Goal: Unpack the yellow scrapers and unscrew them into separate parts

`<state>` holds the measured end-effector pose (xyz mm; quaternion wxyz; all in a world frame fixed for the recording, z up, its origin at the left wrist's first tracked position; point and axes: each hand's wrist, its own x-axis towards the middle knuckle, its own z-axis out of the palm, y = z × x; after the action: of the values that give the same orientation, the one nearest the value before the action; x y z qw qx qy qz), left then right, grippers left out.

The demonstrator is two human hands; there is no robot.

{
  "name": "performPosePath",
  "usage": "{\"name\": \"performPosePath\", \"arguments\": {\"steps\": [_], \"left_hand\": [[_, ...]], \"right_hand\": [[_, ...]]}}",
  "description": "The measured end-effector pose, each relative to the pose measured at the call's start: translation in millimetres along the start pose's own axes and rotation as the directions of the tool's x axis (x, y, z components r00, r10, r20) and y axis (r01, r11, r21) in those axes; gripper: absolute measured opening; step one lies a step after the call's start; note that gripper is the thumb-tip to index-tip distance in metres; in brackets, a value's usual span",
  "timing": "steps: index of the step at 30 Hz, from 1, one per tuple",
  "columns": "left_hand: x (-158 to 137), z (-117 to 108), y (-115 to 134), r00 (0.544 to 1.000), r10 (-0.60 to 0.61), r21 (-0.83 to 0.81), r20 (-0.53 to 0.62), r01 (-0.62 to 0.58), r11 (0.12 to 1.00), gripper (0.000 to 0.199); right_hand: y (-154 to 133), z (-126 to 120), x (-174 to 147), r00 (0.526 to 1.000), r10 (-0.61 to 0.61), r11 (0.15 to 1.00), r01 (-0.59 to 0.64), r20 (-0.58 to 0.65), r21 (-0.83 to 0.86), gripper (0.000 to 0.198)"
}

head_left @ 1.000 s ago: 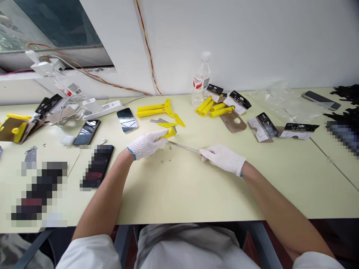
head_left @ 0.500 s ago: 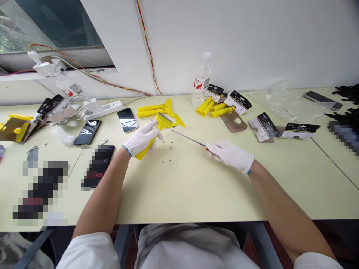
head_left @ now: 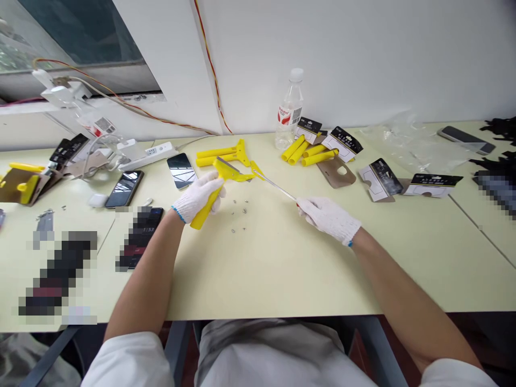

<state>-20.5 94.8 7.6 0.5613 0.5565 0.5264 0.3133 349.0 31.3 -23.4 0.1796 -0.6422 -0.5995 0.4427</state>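
My left hand, in a white knit glove, is wrapped round the handle of a yellow scraper. The scraper tilts up, its head with a metal edge pointing away from me. My gloved right hand grips a screwdriver by its handle, mostly hidden by the fingers. The shaft points left, and its tip overlaps a small yellow part on the table; whether they touch I cannot tell. Several small screws lie on the table between my hands. Behind my left hand rest more yellow scraper pieces.
A plastic bottle stands at the back by yellow tubes and cardboard packaging. Clear plastic bags lie at the right. Phones and a power strip are on the left.
The screwdriver tip has moved from beside the scraper head to the small yellow part behind. My left hand has shifted slightly left with the scraper.
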Motion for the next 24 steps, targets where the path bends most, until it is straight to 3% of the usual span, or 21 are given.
{"name": "performPosePath", "arguments": {"steps": [3,6,12,14,19,24], "left_hand": [[5,-4,0,0.982,0.083,-0.086,-0.169,-0.099,0.991,0.04],[6,-12,4,0.949,0.109,-0.067,-0.296,-0.135,0.989,0.044],[0,-34,15,0.815,0.233,-0.104,-0.53,-0.335,0.936,0.041],[1,-34,14,0.829,0.215,-0.094,-0.517,-0.304,0.948,0.039],[9,-11,1,0.943,0.113,0.052,-0.313,-0.101,0.993,0.027],[8,11,-3,0.974,0.067,0.219,-0.216,-0.019,0.976,0.024]], "right_hand": [[-2,1,-1,0.999,-0.009,1.0,0.009,-0.046,0.003,0.055],[-5,3,-2,0.997,-0.036,0.999,0.035,-0.066,-0.025,0.056],[-8,6,1,0.998,-0.002,0.997,-0.003,-0.059,-0.083,0.05],[-9,8,1,0.997,-0.037,0.996,0.032,-0.06,-0.087,0.047],[-13,14,-5,0.995,-0.092,0.994,0.094,0.041,-0.052,0.037],[-10,23,-3,0.977,-0.211,0.965,0.207,-0.01,-0.159,0.04]]}}
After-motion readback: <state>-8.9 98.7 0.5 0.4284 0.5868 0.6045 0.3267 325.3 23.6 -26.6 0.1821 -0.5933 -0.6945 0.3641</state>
